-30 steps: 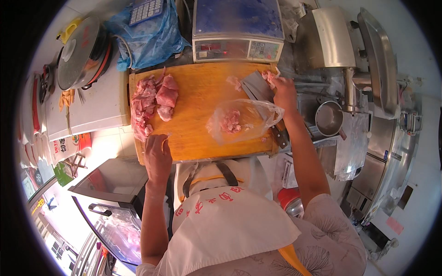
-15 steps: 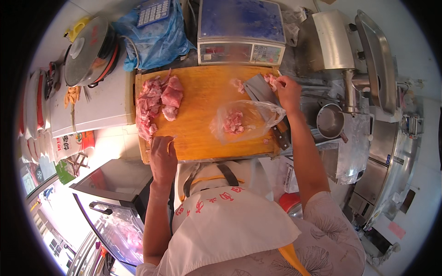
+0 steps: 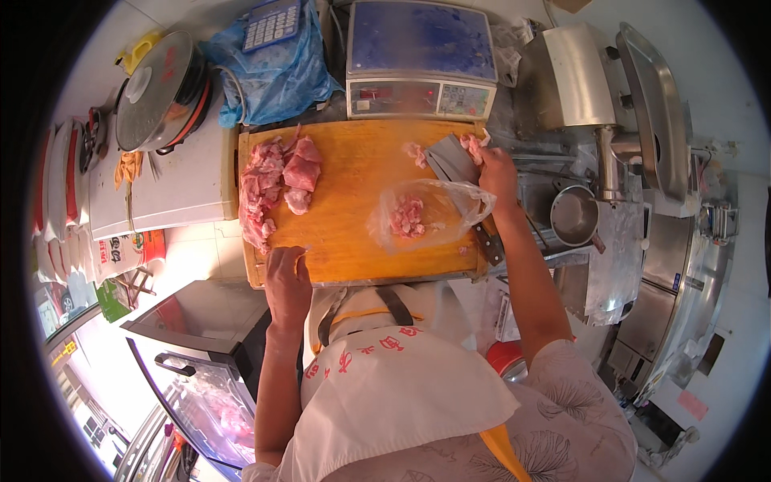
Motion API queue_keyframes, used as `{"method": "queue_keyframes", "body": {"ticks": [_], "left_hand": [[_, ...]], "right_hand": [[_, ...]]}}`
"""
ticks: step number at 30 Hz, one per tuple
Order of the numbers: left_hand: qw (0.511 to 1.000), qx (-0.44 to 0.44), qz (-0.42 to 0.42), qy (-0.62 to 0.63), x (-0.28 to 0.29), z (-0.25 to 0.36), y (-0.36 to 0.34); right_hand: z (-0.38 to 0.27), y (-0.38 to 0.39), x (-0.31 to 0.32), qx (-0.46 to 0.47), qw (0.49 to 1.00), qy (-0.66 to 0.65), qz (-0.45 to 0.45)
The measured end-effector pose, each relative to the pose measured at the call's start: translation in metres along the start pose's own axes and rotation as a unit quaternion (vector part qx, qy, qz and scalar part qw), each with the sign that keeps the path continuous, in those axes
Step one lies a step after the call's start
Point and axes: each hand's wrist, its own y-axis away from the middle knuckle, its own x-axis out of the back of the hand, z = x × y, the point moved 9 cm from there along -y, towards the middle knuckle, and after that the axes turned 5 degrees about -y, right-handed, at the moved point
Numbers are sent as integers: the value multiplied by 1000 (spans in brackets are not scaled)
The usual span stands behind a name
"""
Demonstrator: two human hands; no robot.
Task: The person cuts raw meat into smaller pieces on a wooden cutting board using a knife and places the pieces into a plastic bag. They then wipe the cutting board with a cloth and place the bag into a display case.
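My right hand [image 3: 498,177] is at the board's far right, its fingers closed on a small piece of pink meat [image 3: 473,148]. Just left of it a cleaver [image 3: 451,160] lies on the wooden cutting board [image 3: 345,217], its dark handle [image 3: 488,244] partly hidden by a clear plastic bag [image 3: 446,201]. Small meat chunks [image 3: 407,217] sit in the bag. At the front left edge rests my left hand [image 3: 287,281], fingers curled; a tiny pale bit shows by the fingertips, and what they hold is unclear. Larger raw meat pieces [image 3: 277,181] lie beyond that hand.
A blue-topped scale [image 3: 422,44] stands behind the board. Left of it, a calculator [image 3: 271,24] sits on a blue plastic bag [image 3: 273,80]. A lidded pan [image 3: 157,92] is farther left. To the right are a metal grinder [image 3: 582,76] and a saucepan [image 3: 575,214].
My right hand has moved slightly toward me and left, and its fingers now close at the small meat piece. My left hand stays at the board's front edge.
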Motion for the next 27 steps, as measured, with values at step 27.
{"method": "queue_keyframes", "body": {"ticks": [27], "left_hand": [[1000, -15, 15, -2, 7, 1, -10]], "right_hand": [[-39, -36, 47, -56, 990, -128, -7]]}}
